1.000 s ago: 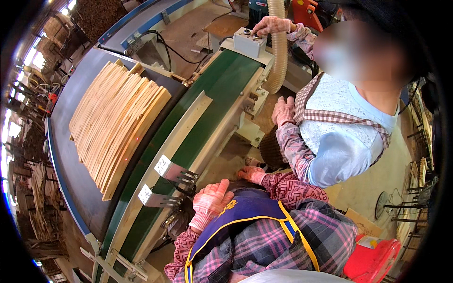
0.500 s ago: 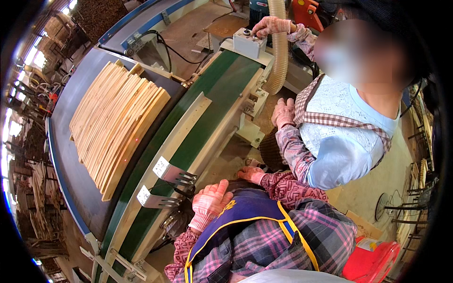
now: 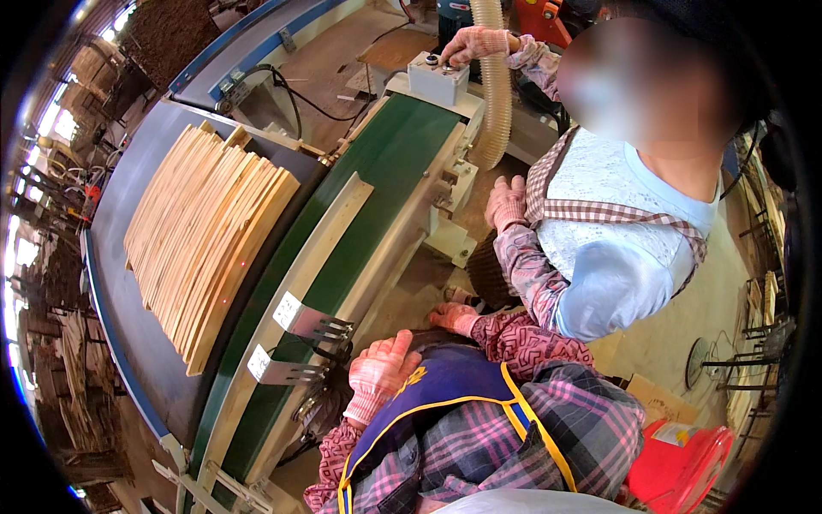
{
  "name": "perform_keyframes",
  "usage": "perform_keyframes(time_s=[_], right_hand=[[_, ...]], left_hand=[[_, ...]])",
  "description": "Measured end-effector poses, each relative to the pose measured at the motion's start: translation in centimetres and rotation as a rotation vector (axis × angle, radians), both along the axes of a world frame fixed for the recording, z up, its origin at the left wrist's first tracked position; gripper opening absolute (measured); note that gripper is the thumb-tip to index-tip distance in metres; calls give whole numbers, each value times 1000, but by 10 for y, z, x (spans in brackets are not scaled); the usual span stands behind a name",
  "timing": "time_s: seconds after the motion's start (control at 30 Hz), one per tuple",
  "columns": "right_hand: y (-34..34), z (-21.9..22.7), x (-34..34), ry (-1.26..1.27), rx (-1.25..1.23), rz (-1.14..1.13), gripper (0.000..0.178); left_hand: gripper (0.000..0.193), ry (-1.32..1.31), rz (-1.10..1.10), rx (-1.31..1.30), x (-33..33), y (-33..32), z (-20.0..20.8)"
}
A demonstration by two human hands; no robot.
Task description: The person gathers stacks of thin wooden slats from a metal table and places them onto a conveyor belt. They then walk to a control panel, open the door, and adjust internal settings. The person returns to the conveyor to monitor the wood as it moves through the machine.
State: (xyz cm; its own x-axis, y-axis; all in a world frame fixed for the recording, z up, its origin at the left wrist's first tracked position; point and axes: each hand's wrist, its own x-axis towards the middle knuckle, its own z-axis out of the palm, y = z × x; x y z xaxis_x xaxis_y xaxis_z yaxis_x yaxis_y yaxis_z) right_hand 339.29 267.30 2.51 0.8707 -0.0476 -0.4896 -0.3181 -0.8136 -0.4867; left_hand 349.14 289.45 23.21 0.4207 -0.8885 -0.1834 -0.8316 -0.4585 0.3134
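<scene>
Wooden strips [image 3: 210, 248] laid side by side on a grey belt [image 3: 116, 206].
The row is set close to the grey belt's right edge, alongside a green belt [image 3: 411, 137]. Near two metal brackets [image 3: 276, 368] by the green belt's right edge, the gloved left hand [image 3: 381, 373] is held, the gloved right hand [image 3: 454, 319] placed farther off — whether either grip is spread or clenched cannot be told. At the green belt's far end, a control box [image 3: 437, 86] is touched by a co-worker's hand [image 3: 475, 44].
</scene>
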Motion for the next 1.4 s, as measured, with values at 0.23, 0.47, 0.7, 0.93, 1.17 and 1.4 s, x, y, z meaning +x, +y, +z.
perform_keyframes(time_s=[0.23,0.47,0.7,0.93,1.17,1.4], right_hand=[[0,3,3,127,143,-205,44],[3,20,-3,66,136,-226,40],[8,13,5,113,70,-116,35],[6,40,0,92,76,-112,33],[3,19,-3,45,34,-58,33],[0,-21,-4,86,196,-285,47]], left_hand=[[50,-1,-41,7,1,-3,-4],[51,-23,-60,-31,-2,-1,-9],[51,-26,-72,-48,-1,2,-15],[49,-38,-63,-30,-4,1,-16],[48,-6,-59,-66,-5,3,-18],[43,50,-18,-8,-3,-4,8]])
